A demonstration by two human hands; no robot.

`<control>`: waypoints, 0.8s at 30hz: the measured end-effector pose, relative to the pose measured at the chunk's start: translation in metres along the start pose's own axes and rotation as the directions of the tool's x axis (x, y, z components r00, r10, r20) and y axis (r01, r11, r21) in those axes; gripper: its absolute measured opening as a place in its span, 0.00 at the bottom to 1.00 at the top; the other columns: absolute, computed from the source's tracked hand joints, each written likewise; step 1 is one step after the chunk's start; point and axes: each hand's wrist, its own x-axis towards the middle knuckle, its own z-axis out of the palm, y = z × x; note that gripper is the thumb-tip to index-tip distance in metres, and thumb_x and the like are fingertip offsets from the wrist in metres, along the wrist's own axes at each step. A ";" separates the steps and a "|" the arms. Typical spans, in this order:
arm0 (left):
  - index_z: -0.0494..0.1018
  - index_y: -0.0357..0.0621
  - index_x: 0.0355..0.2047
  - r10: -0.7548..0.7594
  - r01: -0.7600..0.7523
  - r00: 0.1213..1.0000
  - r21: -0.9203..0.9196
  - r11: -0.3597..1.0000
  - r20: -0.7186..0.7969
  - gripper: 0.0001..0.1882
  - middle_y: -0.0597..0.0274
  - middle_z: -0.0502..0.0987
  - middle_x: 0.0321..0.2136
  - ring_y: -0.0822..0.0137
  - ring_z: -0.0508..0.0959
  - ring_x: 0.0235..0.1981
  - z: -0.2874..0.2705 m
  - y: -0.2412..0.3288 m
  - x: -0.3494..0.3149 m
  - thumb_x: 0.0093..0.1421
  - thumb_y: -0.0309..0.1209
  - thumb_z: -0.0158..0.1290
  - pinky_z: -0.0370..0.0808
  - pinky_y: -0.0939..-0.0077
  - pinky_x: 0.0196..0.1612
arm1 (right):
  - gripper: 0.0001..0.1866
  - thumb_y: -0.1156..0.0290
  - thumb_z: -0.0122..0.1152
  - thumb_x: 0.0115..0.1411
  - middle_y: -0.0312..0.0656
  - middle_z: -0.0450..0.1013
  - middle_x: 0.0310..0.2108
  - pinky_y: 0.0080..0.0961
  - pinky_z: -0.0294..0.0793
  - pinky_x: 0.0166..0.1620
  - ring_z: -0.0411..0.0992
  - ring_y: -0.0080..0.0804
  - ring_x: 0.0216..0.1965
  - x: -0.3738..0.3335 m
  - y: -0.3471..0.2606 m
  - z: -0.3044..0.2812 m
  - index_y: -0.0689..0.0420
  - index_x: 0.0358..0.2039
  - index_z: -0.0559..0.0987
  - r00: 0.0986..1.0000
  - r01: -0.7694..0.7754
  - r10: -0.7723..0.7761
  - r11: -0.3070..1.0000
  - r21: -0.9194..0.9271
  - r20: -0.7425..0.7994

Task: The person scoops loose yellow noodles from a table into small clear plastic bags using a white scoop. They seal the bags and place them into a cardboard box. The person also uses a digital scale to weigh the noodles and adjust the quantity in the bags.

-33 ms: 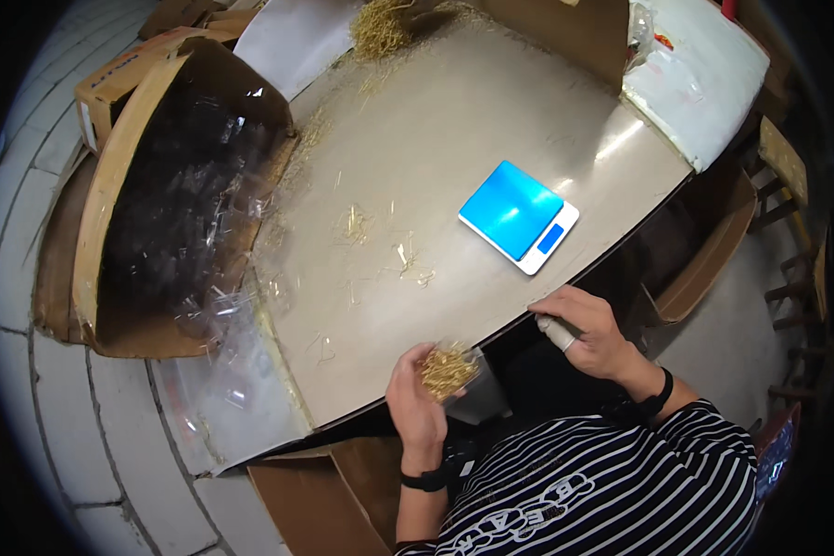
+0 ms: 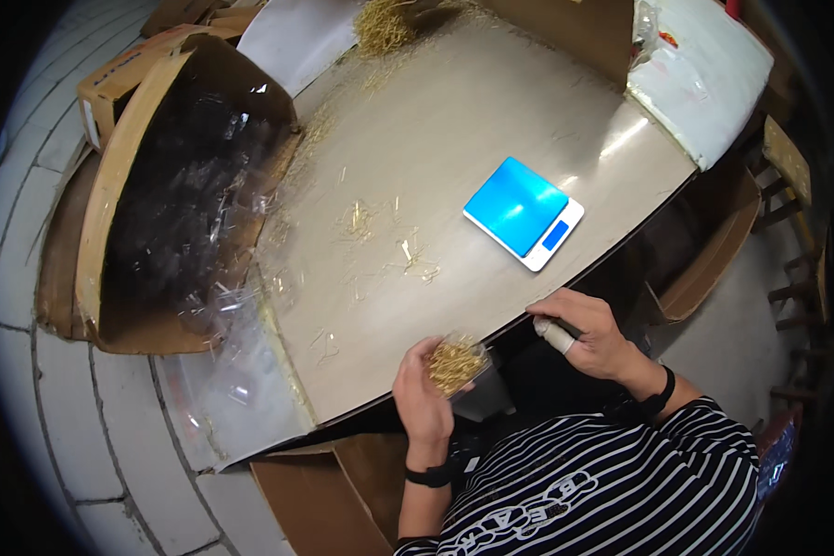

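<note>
My left hand [image 2: 423, 397] is closed around the side of a clear plastic box [image 2: 487, 397], held tilted at the table's near edge. Thin gold-coloured metal pieces [image 2: 456, 364] fill its mouth; they look like small pins or sticks. My right hand [image 2: 591, 335] is at the table edge, to the right of the box. Its fingers reach forward and its thumb, wrapped in a pale cover, is apart from them; nothing shows between them. Beyond it on the table is a scale [image 2: 517, 208] with a blue top and white body.
Loose gold pieces [image 2: 408, 255] are scattered over the table [image 2: 473, 102], with a larger heap [image 2: 383, 28] at the far side. On the left stands a cardboard box [image 2: 125, 185] holding clear plastic pieces. An open carton [image 2: 296, 496] is below the near edge. A white slab [image 2: 700, 79] is at the far right.
</note>
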 end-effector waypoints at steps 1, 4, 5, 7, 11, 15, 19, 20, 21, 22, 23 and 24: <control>0.66 0.32 0.48 0.004 -0.004 1.000 -0.020 1.000 -0.008 0.22 0.51 0.73 0.41 0.61 0.78 0.37 0.004 0.000 0.001 0.69 0.38 0.32 0.82 0.70 0.26 | 0.16 0.82 0.62 0.49 0.43 0.72 0.29 0.26 0.72 0.32 0.72 0.35 0.29 0.003 -0.005 0.004 0.62 0.40 0.76 0.997 -0.059 0.053 0.992 0.108 0.057; 0.65 0.31 0.49 0.001 -0.001 1.000 -0.016 1.000 -0.002 0.22 0.49 0.72 0.43 0.59 0.77 0.40 0.012 0.003 0.000 0.68 0.38 0.32 0.82 0.69 0.27 | 0.15 0.79 0.64 0.51 0.43 0.73 0.31 0.22 0.73 0.34 0.73 0.30 0.30 0.007 -0.014 0.016 0.62 0.41 0.75 0.977 -0.171 0.134 0.955 0.241 0.164; 0.65 0.31 0.49 -0.001 0.001 1.000 -0.015 1.000 -0.002 0.22 0.48 0.72 0.43 0.59 0.77 0.40 0.012 0.003 -0.001 0.68 0.38 0.32 0.83 0.69 0.27 | 0.16 0.78 0.65 0.50 0.43 0.73 0.31 0.22 0.74 0.35 0.73 0.28 0.30 0.007 -0.015 0.019 0.61 0.41 0.75 0.967 -0.213 0.163 0.937 0.275 0.196; 0.64 0.31 0.49 0.003 -0.004 1.000 -0.053 0.999 -0.003 0.22 0.48 0.71 0.43 0.59 0.78 0.40 0.011 0.000 -0.003 0.68 0.38 0.33 0.83 0.70 0.27 | 0.16 0.77 0.66 0.50 0.42 0.74 0.31 0.21 0.74 0.35 0.73 0.27 0.30 0.008 -0.015 0.020 0.61 0.41 0.75 0.964 -0.224 0.167 0.931 0.288 0.209; 0.64 0.31 0.49 -0.008 0.008 1.000 -0.063 0.998 -0.001 0.22 0.50 0.71 0.43 0.60 0.78 0.40 0.012 -0.002 -0.006 0.68 0.39 0.33 0.82 0.71 0.26 | 0.17 0.77 0.67 0.50 0.41 0.74 0.31 0.20 0.73 0.35 0.73 0.25 0.30 0.003 -0.008 0.024 0.61 0.41 0.75 0.949 -0.283 0.234 0.927 0.245 0.211; 0.65 0.33 0.49 -0.023 0.024 0.999 -0.032 0.999 0.031 0.21 0.51 0.71 0.43 0.61 0.78 0.40 0.017 -0.005 -0.008 0.68 0.39 0.34 0.83 0.71 0.26 | 0.14 0.78 0.66 0.50 0.39 0.75 0.30 0.18 0.73 0.35 0.73 0.22 0.30 0.001 -0.008 0.026 0.62 0.38 0.77 0.939 -0.328 0.281 0.904 0.273 0.199; 0.66 0.34 0.46 -0.037 0.038 0.998 -0.022 0.999 0.056 0.18 0.53 0.72 0.41 0.64 0.79 0.37 0.023 -0.007 -0.013 0.68 0.37 0.37 0.82 0.72 0.25 | 0.10 0.80 0.64 0.50 0.38 0.74 0.28 0.18 0.72 0.34 0.72 0.21 0.29 0.003 -0.011 0.025 0.62 0.35 0.78 0.917 -0.392 0.355 0.887 0.245 0.181; 0.66 0.34 0.45 -0.044 0.045 0.998 -0.026 0.999 0.054 0.18 0.53 0.73 0.40 0.64 0.79 0.36 0.024 -0.007 -0.013 0.68 0.37 0.38 0.82 0.73 0.24 | 0.10 0.81 0.63 0.50 0.39 0.74 0.28 0.19 0.72 0.33 0.72 0.22 0.28 0.003 -0.012 0.026 0.62 0.34 0.77 0.919 -0.387 0.350 0.891 0.238 0.182; 0.67 0.34 0.45 -0.050 0.051 0.997 -0.029 0.998 0.051 0.17 0.54 0.73 0.38 0.65 0.79 0.34 0.024 -0.007 -0.014 0.67 0.37 0.39 0.82 0.74 0.24 | 0.09 0.81 0.63 0.50 0.39 0.73 0.28 0.19 0.72 0.33 0.72 0.22 0.28 0.003 -0.013 0.026 0.62 0.34 0.77 0.920 -0.382 0.344 0.894 0.234 0.185; 0.67 0.35 0.44 -0.066 0.068 0.996 -0.034 0.997 0.057 0.17 0.55 0.74 0.37 0.66 0.80 0.32 0.024 -0.008 -0.015 0.67 0.37 0.40 0.82 0.75 0.23 | 0.09 0.82 0.63 0.49 0.39 0.72 0.27 0.20 0.71 0.32 0.71 0.25 0.27 0.004 -0.014 0.025 0.62 0.33 0.77 0.943 -0.312 0.280 0.932 0.184 0.183; 0.67 0.35 0.43 -0.082 0.085 0.995 -0.039 0.996 0.063 0.16 0.56 0.75 0.35 0.67 0.80 0.30 0.022 -0.009 -0.014 0.67 0.37 0.41 0.81 0.76 0.22 | 0.09 0.82 0.62 0.49 0.40 0.71 0.27 0.22 0.71 0.31 0.71 0.27 0.27 0.005 -0.014 0.025 0.62 0.32 0.77 0.959 -0.239 0.213 0.962 0.134 0.185; 0.68 0.36 0.42 -0.097 0.100 0.993 -0.044 0.994 0.066 0.16 0.57 0.75 0.33 0.68 0.80 0.28 0.020 -0.010 -0.014 0.67 0.37 0.42 0.81 0.76 0.21 | 0.09 0.82 0.62 0.48 0.40 0.70 0.27 0.23 0.71 0.31 0.71 0.29 0.27 0.005 -0.015 0.026 0.62 0.32 0.77 0.971 -0.163 0.143 0.983 0.088 0.193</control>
